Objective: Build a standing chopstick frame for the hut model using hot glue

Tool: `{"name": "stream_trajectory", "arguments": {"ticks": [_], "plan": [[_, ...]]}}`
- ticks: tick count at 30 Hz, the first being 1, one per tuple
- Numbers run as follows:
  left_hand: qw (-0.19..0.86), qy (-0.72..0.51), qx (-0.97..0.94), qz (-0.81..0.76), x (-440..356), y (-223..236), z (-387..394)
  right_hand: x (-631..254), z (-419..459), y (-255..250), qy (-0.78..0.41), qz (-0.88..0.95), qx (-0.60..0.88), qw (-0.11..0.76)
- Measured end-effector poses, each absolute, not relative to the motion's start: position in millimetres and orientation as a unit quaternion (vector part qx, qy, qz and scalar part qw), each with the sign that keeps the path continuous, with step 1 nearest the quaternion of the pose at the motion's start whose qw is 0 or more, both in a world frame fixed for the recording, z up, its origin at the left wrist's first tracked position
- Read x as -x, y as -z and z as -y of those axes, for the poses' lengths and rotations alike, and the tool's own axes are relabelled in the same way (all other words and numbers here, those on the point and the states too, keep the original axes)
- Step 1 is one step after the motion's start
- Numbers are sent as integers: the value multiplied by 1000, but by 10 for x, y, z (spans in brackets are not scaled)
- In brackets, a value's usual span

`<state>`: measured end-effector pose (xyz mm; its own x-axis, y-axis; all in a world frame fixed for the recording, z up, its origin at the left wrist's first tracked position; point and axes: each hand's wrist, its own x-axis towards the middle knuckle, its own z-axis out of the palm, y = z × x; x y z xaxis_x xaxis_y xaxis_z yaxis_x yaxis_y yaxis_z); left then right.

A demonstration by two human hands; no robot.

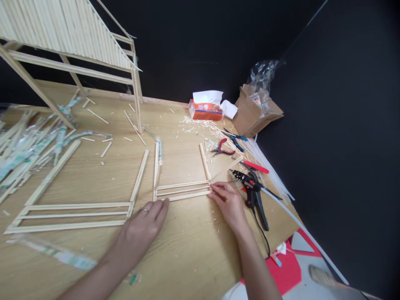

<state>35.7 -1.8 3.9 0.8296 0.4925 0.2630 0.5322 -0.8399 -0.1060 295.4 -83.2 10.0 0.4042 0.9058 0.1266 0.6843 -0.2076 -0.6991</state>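
On the light-brown wooden desk (187, 258), a small flat U-shaped frame of pale wooden sticks (187, 196) shows two side posts and three crossbars. The right grip (229, 205) pinches its near right corner; the left grip (146, 221) covers the left, closure impossible to tell. Around: one tall slatted pale-wood structure (62, 29), one larger matching frame (78, 226), one black glue gun (252, 187), two pliers (227, 152).

No readable text, only blurred print on tissue pack (206, 112) and plastic wrappers (75, 260).
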Motion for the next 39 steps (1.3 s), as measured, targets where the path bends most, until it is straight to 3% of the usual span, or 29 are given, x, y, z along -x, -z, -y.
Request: {"name": "stream_trajectory", "arguments": {"ticks": [15,23,30,35,39], "plan": [[60,73,955,283,-375,-86,27,-2984,845,-25,-150,534,753,354],[-97,56,938,328,-280,-323,49,-3105,943,-68,-153,563,736,344],[-130,240,839,470,324,-194,312,-3065,1102,4,-81,563,729,380],[-184,255,711,629,574,-111,482,-2884,1241,136,-37,555,722,412],[-109,211,649,722,549,-106,487,-2871,1218,123,-67,593,692,406]]}}
